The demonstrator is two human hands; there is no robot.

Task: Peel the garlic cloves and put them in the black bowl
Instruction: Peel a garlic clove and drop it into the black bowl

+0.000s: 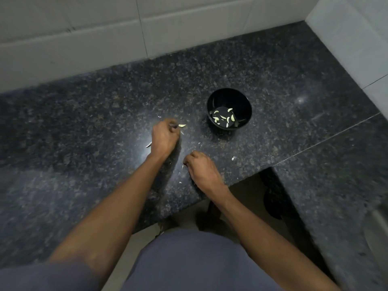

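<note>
Left hand (164, 136) pinching a garlic clove (182, 125) over the dark speckled surface (84, 114), right hand (201, 168) curled, its grasp unclear, black bowl (229, 109) of peeled cloves (223, 118) nearby, skin scraps (233, 158) scattered

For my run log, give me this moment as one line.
left hand: pinching garlic clove | right hand: curled, contents unclear | black bowl: peeled cloves

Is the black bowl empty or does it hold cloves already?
Not empty. The black bowl stands upright on the counter, with several pale peeled cloves scattered across its bottom, far from full.
</note>
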